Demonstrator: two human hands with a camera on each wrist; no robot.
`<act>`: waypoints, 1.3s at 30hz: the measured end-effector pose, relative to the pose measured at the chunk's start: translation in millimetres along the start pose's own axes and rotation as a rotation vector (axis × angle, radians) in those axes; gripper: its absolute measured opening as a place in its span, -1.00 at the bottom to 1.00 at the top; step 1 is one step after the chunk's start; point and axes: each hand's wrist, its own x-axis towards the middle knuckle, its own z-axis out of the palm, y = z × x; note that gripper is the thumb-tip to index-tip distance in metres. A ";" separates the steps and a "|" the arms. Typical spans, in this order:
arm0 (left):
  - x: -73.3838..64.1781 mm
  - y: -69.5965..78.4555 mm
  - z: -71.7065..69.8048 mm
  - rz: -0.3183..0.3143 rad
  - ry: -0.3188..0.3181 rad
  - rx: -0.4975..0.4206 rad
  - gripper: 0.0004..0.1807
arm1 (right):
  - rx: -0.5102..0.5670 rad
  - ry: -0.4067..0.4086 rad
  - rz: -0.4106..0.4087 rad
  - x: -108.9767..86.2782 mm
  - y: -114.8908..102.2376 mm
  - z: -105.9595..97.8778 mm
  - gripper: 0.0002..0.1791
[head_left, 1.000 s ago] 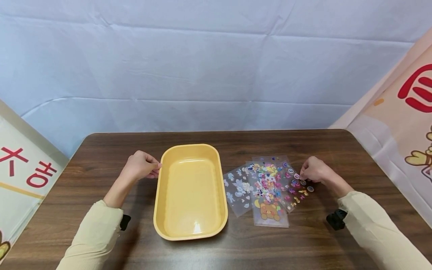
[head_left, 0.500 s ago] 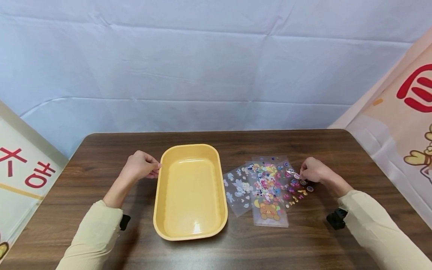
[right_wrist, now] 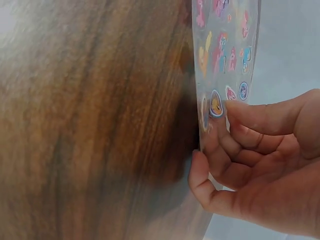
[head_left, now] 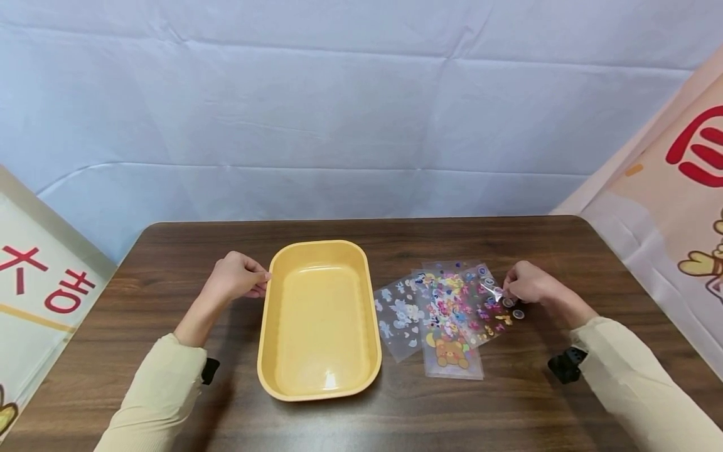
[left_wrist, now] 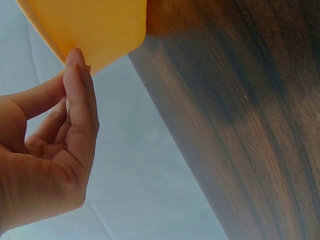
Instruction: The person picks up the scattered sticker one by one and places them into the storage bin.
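A yellow rectangular tray [head_left: 268,351] stands on the table, its inside bare. My left hand [head_left: 238,277] pinches the tray's left rim between thumb and fingers; the left wrist view shows the fingertips on the yellow edge [left_wrist: 100,45]. To the tray's right lie several overlapping clear sticker sheets, one with a brown bear [head_left: 450,353] at the front and one with pale figures [head_left: 402,314] on the left. My right hand [head_left: 526,282] pinches the outer edge of the rightmost sticker sheet [head_left: 490,314], printed with colourful ponies. In the right wrist view that sheet [right_wrist: 225,45] is raised off the table.
The dark wood table [head_left: 463,414] ends in a rounded far edge against a pale cloth backdrop [head_left: 339,125]. Printed banners with red characters hang at the left [head_left: 34,276] and right [head_left: 678,188]. A black device [head_left: 567,365] is strapped at my right wrist.
The right sticker sheet has lifted and shifted slightly at its outer edge, with the glare on it changed. My right hand has moved very little. The left hand and tray stay put.
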 end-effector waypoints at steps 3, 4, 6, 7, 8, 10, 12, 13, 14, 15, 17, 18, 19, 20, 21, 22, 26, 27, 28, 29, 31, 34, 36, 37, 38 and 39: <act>0.1 -0.1 0.2 0.000 0.002 -0.002 -0.79 | 0.007 -0.008 0.008 0.7 -0.2 -0.5 -0.83; 0.3 -0.1 0.4 -0.001 0.002 -0.004 -0.79 | 0.006 -0.006 0.004 0.9 0.0 -0.3 -0.84; 0.5 -0.1 0.7 -0.002 0.001 -0.006 -0.79 | 0.009 0.001 0.007 1.0 0.2 0.0 -0.85; 0.7 -0.1 0.7 -0.003 0.002 -0.006 -0.79 | 0.012 0.004 0.010 1.1 0.5 0.4 -0.86; 1.0 -0.1 0.6 -0.003 0.003 -0.005 -0.79 | 0.017 0.009 0.010 1.2 0.8 0.8 -0.87; 1.5 0.1 0.5 -0.006 0.003 -0.002 -0.80 | 0.027 0.012 0.018 1.4 1.4 1.8 -0.89; 1.9 0.4 0.1 -0.010 0.002 0.002 -0.80 | 0.042 0.013 0.025 1.7 1.6 2.4 -0.90; 2.0 0.4 0.0 -0.011 0.000 0.002 -0.80 | 0.047 0.014 0.027 1.9 1.8 2.8 -0.90; 2.2 0.5 -0.2 -0.014 -0.001 0.003 -0.80 | 0.054 0.016 0.027 2.1 1.9 3.0 -0.90; 2.3 0.5 -0.4 -0.016 -0.002 0.004 -0.80 | 0.060 0.017 0.029 2.3 2.0 3.0 -0.90; 2.4 0.6 -0.7 -0.018 -0.003 0.005 -0.80 | 0.073 0.014 0.030 2.5 2.2 3.0 -0.91; 2.5 0.5 -0.7 -0.019 -0.003 0.004 -0.80 | 0.078 0.010 0.030 2.5 2.5 2.8 -0.93; 2.5 0.5 -0.7 -0.019 -0.003 0.005 -0.80 | 0.085 0.007 0.035 2.5 2.6 2.6 -0.94; 2.4 0.6 -0.6 -0.019 -0.004 0.006 -0.80 | 0.091 0.002 0.037 2.3 2.9 2.2 -0.94; 2.3 0.6 -0.6 -0.018 -0.004 0.007 -0.80 | 0.095 -0.003 0.043 2.3 3.1 2.0 -0.93; 2.2 0.7 -0.4 -0.016 -0.004 0.008 -0.80 | 0.099 -0.010 0.046 2.0 3.0 1.8 -0.91; 1.6 1.3 -0.2 -0.014 -0.004 0.008 -0.80 | 0.100 -0.018 0.033 0.8 2.2 0.5 -0.96; 1.5 1.3 -0.1 -0.014 -0.004 0.008 -0.80 | 0.101 -0.020 0.031 0.5 1.9 0.6 -0.97; 1.4 1.3 0.0 -0.013 -0.005 0.007 -0.80 | 0.106 -0.022 0.024 0.2 1.8 0.4 -0.96; 1.3 1.4 0.0 -0.013 -0.006 0.005 -0.80 | 0.110 -0.024 0.022 -0.2 1.9 0.2 -0.93; 1.4 1.3 0.2 -0.011 -0.007 0.004 -0.80 | 0.126 -0.031 0.024 -0.8 1.7 0.0 -0.91; 1.3 1.3 0.3 -0.012 -0.009 0.006 -0.80 | 0.145 -0.045 0.022 -2.1 1.2 -0.9 -0.92; 1.1 1.3 0.1 -0.015 -0.009 0.008 -0.80 | 0.152 -0.059 0.020 -2.6 0.3 -2.0 -0.92; 0.9 1.3 0.0 -0.017 -0.009 0.010 -0.80 | 0.151 -0.067 0.018 -2.7 -0.1 -2.8 -0.92; 0.7 1.3 -0.2 -0.018 -0.009 0.012 -0.80 | 0.150 -0.077 0.016 -2.7 -0.5 -3.8 -0.91; 0.5 1.3 -0.3 -0.018 -0.009 0.013 -0.80 | 0.151 -0.085 0.014 -2.6 -0.8 -5.0 -0.91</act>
